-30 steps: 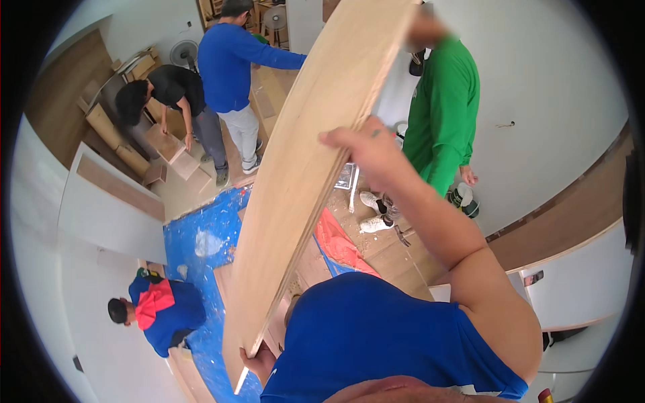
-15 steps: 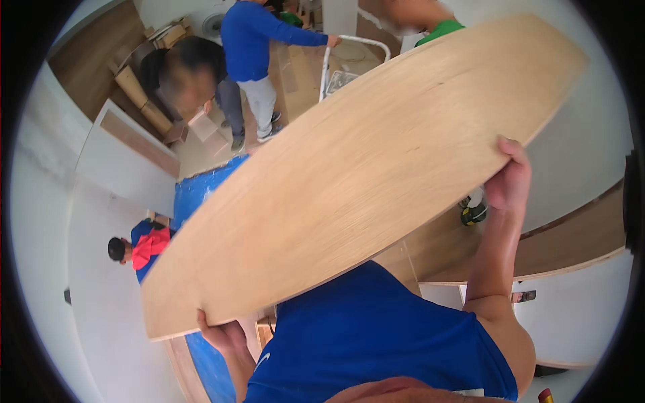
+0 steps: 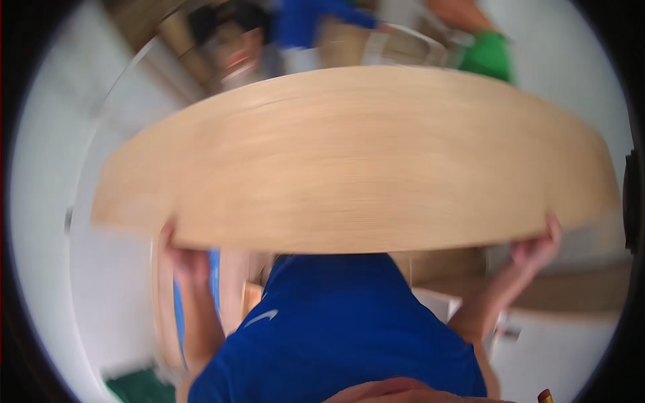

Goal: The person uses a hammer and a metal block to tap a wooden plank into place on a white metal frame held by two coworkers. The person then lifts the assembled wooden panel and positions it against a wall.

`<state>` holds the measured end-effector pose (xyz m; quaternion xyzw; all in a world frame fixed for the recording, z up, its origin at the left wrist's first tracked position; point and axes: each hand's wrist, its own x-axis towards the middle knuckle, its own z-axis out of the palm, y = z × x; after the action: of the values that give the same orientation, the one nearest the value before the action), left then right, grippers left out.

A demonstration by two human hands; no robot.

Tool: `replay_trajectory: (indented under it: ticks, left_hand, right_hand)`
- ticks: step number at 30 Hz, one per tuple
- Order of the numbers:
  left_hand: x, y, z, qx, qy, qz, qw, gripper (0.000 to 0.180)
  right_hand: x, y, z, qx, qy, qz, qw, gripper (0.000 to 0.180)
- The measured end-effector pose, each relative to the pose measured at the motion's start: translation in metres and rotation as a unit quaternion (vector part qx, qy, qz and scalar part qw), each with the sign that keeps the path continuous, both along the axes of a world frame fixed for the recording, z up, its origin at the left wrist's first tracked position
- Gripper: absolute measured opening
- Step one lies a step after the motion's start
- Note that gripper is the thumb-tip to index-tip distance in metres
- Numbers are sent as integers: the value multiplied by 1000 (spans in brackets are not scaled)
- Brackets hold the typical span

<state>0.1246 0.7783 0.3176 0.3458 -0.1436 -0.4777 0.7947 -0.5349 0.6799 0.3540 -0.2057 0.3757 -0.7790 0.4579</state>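
Note:
A long light wooden board (image 3: pixel 356 161) lies flat and level across the picture, raised in front of me above my blue shirt (image 3: pixel 336 329). My left hand (image 3: pixel 181 258) grips its near edge at the left. My right hand (image 3: pixel 534 248) grips the near edge at the right. The board hides most of the room beyond it. The picture is blurred by motion.
Past the board's far edge stand a person in blue (image 3: pixel 316 20) and a person in green (image 3: pixel 487 50). White cabinet panels (image 3: pixel 571 336) sit at the lower right, a white wall (image 3: pixel 47 201) at the left, and a blue sheet (image 3: pixel 178 309) shows on the floor below.
The board has swung from steeply tilted to level across the view. My hands have shifted to its two ends on the near edge, and the view has turned.

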Motion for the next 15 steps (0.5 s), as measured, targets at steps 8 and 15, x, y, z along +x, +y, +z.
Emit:
replay_trajectory:
  ticks: [8, 15]
  left_hand:
    - [-34, -125, 108, -38, -42, 55, 997, 59]
    - [-90, -154, 120, -133, -169, 55, 975, 57]
  right_hand:
    - [16, -19, 5, -72, -120, -90, 986, 49]
    - [-11, -3, -115, -83, -253, -83, 960, 53]
